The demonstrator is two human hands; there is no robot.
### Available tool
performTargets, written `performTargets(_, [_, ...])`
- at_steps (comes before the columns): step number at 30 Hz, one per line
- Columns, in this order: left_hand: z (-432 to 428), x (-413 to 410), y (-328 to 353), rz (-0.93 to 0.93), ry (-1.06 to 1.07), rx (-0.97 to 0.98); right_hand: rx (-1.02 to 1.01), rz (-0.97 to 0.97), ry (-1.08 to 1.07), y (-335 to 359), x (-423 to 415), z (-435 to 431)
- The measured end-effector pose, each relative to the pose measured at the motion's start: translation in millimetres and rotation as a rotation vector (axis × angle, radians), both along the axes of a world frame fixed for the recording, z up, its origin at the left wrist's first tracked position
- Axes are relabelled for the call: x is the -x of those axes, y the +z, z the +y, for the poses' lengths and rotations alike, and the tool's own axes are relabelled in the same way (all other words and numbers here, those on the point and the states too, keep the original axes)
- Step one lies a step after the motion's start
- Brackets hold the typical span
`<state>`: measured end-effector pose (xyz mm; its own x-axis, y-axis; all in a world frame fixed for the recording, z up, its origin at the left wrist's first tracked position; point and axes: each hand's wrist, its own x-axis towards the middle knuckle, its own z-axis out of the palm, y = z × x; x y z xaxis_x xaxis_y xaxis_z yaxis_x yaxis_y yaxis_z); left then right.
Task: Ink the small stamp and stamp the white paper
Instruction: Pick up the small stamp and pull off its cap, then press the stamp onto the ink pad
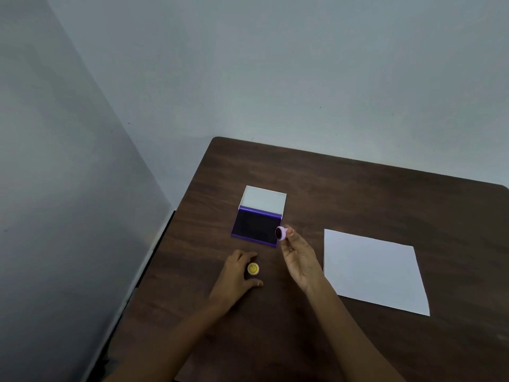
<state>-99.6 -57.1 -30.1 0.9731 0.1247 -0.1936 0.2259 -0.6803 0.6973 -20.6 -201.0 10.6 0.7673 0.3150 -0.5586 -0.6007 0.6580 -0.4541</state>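
Note:
My right hand point(298, 257) holds a small pink stamp point(281, 233) by its fingertips, tilted so its dark face points left, just off the right front corner of the ink pad. The purple ink pad point(256, 226) lies open on the table, its dark pad showing and its white lid point(263, 198) standing up behind. My left hand point(237, 275) rests on the table with its fingers around a small yellow stamp point(253, 268) with a smiley top. The white paper point(373, 270) lies flat to the right of my right hand.
The dark wooden table point(344, 194) stands in a corner, with grey walls behind and to the left. Its left edge runs close to the left wall.

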Motion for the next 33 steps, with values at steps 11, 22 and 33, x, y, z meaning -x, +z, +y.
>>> performTargets(11, [49.6, -41.3, -15.4, -0.201, 0.148, -0.157, 1.202, -0.752, 0.254, -6.0, -29.1, 52.6])
performTargets(22, [57.4, -60.5, -41.3, -0.167, -0.02, -0.384, 1.385, -0.989, 0.439, -21.6, -47.4, 80.8])
performTargets(33, [56.8, -60.3, -40.2, -0.178, -0.02, -0.371, 1.377, -0.955, 0.46, -29.6, -43.1, 85.4])
